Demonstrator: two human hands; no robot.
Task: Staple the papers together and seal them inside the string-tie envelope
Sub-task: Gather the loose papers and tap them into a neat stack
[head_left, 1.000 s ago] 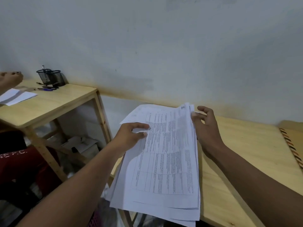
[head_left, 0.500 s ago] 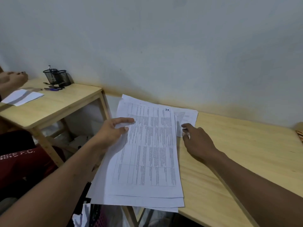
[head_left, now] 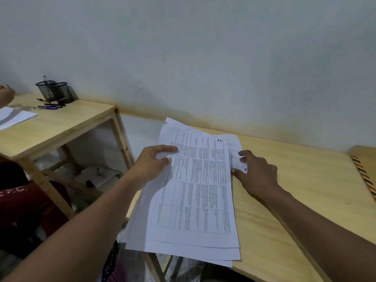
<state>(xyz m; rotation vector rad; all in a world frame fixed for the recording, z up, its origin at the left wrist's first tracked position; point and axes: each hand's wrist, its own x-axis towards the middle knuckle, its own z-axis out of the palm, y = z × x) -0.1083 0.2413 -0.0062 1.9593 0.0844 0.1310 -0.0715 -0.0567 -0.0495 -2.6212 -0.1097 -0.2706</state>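
A loose stack of white printed papers [head_left: 195, 200] with tables lies on the left end of the wooden table [head_left: 295, 190], its near and left edges hanging past the table. My left hand [head_left: 151, 163] pinches the stack's left edge, thumb on top. My right hand [head_left: 256, 171] lies at the stack's right edge, fingers on a sheet that sticks out from under the top page. The envelope's striped edge [head_left: 364, 176] shows at the far right of the table. No stapler is in view.
A second wooden table [head_left: 61, 127] stands to the left with black mesh pen holders [head_left: 55, 92], pens [head_left: 48, 106] and white sheets [head_left: 14, 117]. Another person's hand [head_left: 6, 94] and red clothing [head_left: 20, 198] show at the left. A wall runs behind.
The stack went from being held tilted up to lying flat on the table. My right hand moved from its raised right edge down onto the sheet poking out at the right.
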